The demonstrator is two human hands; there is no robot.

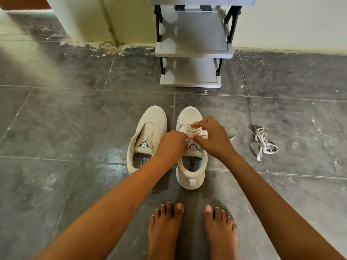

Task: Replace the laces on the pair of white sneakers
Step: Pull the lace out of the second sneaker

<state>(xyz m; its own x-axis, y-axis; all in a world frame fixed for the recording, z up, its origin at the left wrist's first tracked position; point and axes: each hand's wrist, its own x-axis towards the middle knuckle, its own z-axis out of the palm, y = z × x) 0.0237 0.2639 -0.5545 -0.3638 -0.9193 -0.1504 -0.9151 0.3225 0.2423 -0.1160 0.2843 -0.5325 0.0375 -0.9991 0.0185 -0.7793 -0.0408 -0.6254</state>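
Bare feet [165, 231] stand near two white sneakers [150, 126]; the left hand [171, 145] and right hand [214, 137] pinch one shoe's crisscrossed white lace [195, 131].

The person is bare-armed as far as one can see. The left forearm [122, 199] and the right forearm [272, 194] are uncovered from the lower edge of the view to the wrists, and both are slim and smooth. The left grip [171, 145] and the right grip [214, 139] are bare as well, with wrists and knuckles uncovered. The feet are bare too, the left foot [165, 233] and the right foot [219, 235]. Each shows all five toes, with toenails [208, 208] cut short and plain. Any clothing above the elbows lies outside the view.
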